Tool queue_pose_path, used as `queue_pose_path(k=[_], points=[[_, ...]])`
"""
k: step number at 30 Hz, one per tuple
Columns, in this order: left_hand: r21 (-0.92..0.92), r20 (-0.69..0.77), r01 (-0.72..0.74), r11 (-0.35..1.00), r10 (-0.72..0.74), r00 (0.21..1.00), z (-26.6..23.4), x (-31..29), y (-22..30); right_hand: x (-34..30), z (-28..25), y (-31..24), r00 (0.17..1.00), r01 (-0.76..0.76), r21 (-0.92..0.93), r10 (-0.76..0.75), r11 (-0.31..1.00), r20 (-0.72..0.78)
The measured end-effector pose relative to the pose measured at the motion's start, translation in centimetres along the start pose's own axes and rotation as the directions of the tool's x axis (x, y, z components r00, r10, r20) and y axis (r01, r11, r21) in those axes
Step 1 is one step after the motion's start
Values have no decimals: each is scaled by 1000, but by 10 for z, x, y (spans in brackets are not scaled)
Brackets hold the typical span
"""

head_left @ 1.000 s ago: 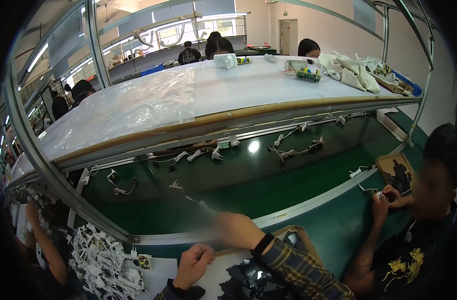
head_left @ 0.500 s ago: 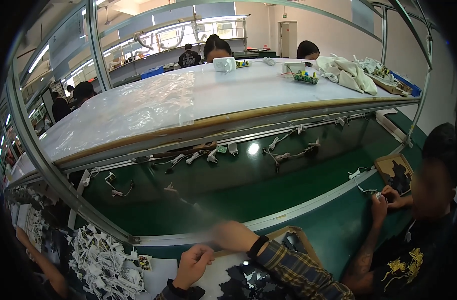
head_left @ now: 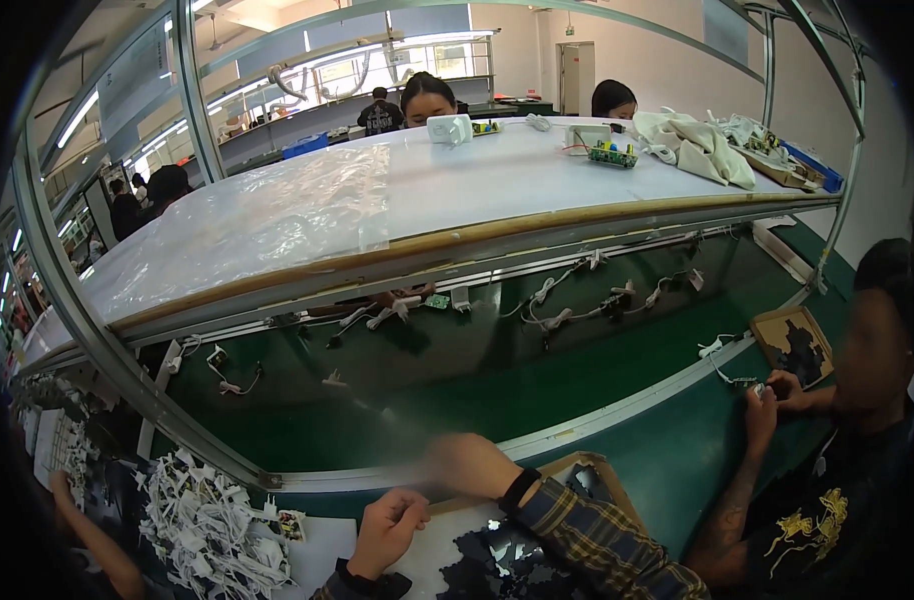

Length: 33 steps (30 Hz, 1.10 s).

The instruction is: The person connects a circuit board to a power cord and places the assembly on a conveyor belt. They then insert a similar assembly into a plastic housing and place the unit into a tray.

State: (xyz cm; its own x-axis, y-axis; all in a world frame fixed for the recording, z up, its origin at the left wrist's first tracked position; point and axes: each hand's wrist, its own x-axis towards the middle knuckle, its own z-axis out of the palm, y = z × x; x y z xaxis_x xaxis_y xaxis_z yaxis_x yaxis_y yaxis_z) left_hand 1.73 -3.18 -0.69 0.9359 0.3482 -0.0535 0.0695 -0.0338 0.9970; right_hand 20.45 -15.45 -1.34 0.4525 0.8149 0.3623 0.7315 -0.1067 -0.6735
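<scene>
My left hand (head_left: pixel 389 528) is at the lower middle, its fingers curled and the thumb against the index finger; anything between them is too small or hidden. Beside it, my right hand (head_left: pixel 467 465) reaches leftward, palm down, below a black wristband (head_left: pixel 520 490). Its fingertips are smeared and cannot be read. Under my right forearm lies a heap of thin, dark, shiny pieces (head_left: pixel 502 562) on a white surface (head_left: pixel 432 555). Behind that forearm, a cardboard tray (head_left: pixel 609 480) holds more dark pieces.
A heap of white plugs and cables (head_left: pixel 207 530) stands to the left. Ahead runs a dark green belt (head_left: pixel 427 385) carrying cabled plugs and circuit boards, with a white shelf (head_left: pixel 517 185) above. On the right, a co-worker's hands (head_left: pixel 772 390) handle a small part near another cardboard tray (head_left: pixel 792 345).
My hands hold nearly the same place. Cabled pieces on the belt have shifted slightly left, and a white plug has appeared toward its right. The co-worker on the left has moved an arm.
</scene>
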Motion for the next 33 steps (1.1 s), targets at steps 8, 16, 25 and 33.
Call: queue_pose_path(k=[8,16,25,33], points=[[1,4,-1,1000,1,1000,-1,-1,3,5,-18,2,969,-211,248,235,946,-71],[-9,14,-12,1000,12,1000,-1,0,1,-4,-8,4,977,-171,-228,135,959,-167],[-4,36,11,1000,-11,999,1,-2,5,-10,-4,5,947,-282,-359,197,890,-255],[-6,6,-3,1000,3,1000,0,-2,11,22,-39,-12,968,-244,-243,249,939,-9]])
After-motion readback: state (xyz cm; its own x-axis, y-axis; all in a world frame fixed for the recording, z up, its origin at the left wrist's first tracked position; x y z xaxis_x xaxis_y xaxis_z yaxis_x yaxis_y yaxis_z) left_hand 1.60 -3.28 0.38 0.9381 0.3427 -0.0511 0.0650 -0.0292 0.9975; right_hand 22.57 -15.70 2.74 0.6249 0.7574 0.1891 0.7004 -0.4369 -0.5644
